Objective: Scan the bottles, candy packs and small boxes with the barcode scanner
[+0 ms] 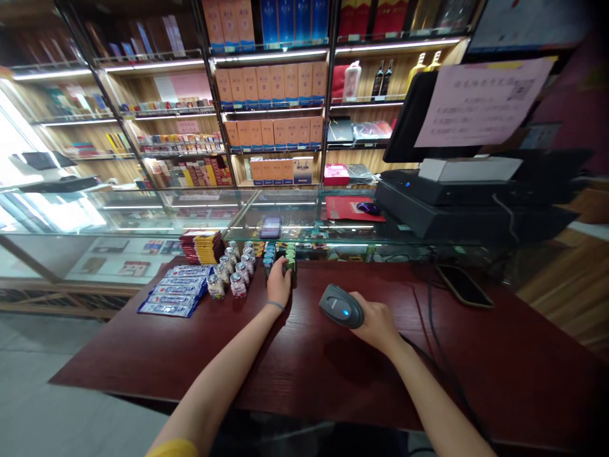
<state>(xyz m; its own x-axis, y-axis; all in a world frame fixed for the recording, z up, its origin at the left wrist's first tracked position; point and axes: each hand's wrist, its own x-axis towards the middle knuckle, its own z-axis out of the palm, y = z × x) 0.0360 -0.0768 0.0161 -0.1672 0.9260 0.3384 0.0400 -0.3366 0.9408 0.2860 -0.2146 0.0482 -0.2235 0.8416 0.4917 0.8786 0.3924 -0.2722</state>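
Note:
My right hand is closed round the handle of a dark grey barcode scanner, which has a blue light lit on top. It is held above the dark red wooden counter. My left hand reaches to the near end of the small containers, its fingers curled; what they grip is hidden. Green-topped containers stand just beyond those fingers, and blue-topped containers are on their left. Farther left are rows of small clear jars with pale lids.
Blue-and-white flat packets lie at the left, before stacks of red and yellow packets. A phone and the scanner's cable are at the right. Behind are a glass display case, a mouse and a monitor.

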